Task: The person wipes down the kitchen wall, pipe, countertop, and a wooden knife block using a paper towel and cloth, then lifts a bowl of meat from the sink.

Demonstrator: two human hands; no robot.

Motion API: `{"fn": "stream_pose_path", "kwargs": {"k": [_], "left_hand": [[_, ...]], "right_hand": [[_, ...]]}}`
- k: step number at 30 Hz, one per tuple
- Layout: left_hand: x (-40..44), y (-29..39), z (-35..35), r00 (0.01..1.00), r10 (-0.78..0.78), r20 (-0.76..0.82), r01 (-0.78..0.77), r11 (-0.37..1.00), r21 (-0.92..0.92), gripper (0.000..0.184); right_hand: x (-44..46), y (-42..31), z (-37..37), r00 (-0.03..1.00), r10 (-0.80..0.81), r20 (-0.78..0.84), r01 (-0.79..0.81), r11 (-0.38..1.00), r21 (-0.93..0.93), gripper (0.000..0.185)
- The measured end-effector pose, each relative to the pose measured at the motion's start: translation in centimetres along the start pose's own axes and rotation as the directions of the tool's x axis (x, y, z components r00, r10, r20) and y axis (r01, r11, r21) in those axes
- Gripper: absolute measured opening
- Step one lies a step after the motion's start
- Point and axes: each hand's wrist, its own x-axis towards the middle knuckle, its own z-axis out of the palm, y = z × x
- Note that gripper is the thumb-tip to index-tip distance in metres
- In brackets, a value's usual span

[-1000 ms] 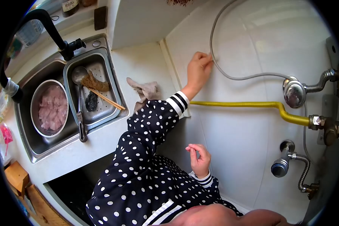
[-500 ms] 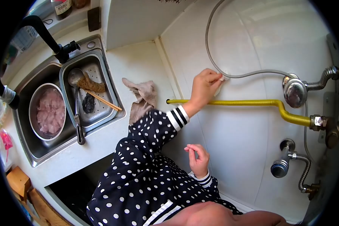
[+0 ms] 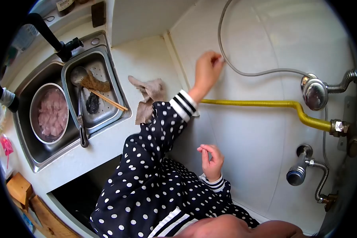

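My left hand (image 3: 209,72) is closed against the white wall (image 3: 246,131), fingertips pinched beside the grey hose (image 3: 261,74); whatever they hold is too small to make out. Its forearm reaches over the counter edge, above the near end of the yellow corrugated pipe (image 3: 261,104). Lower down, in front of my body, my right hand (image 3: 213,162) is held with its fingers curled and pressed together, touching nothing. No object shows in it. A crumpled beige cloth (image 3: 149,93) lies on the counter beside my left sleeve.
At the left, a sink (image 3: 39,160) holds a bowl of pale pink meat (image 3: 51,113) and a tray (image 3: 107,118) with a ladle, chopsticks and scrubbers. A black faucet (image 3: 47,33) arches over it. Metal valves (image 3: 315,94) (image 3: 296,174) stick out on the right.
My left hand moved right and slightly down along the wall with a small white thing at its fingertips, then back up and left. My right hand stays nearly still. The view has shifted slightly.
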Motion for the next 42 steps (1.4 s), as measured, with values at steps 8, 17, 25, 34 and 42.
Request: {"fn": "stream_pose_path", "kwargs": {"k": [8,17,25,34,42], "left_hand": [[-0.5,0.3,0.6,0.997,-0.034,0.076,0.032,0.999,0.03,0.015],[0.1,0.5,-0.2,0.997,-0.078,-0.014,0.078,0.996,0.033,0.013],[0.7,-4.6,-1.5,0.989,0.019,-0.143,0.002,0.99,0.14,0.013],[-3.0,-7.3,-1.7,0.969,-0.152,-0.194,0.165,0.985,0.05,0.016],[-2.5,-6.5,-2.0,0.99,-0.091,-0.108,0.102,0.99,0.098,0.017]], "right_hand": [[0.5,0.1,0.2,0.999,-0.034,0.022,0.034,0.999,-0.011,0.015],[0.1,0.2,-0.3,0.998,-0.061,-0.005,0.06,0.998,-0.032,0.016],[-0.4,-0.5,0.2,0.997,-0.078,0.022,0.079,0.996,-0.049,0.016],[-0.2,-0.6,0.9,0.994,-0.072,0.083,0.076,0.996,-0.045,0.016],[0.4,0.3,0.6,0.994,-0.065,0.09,0.073,0.994,-0.082,0.016]]}}
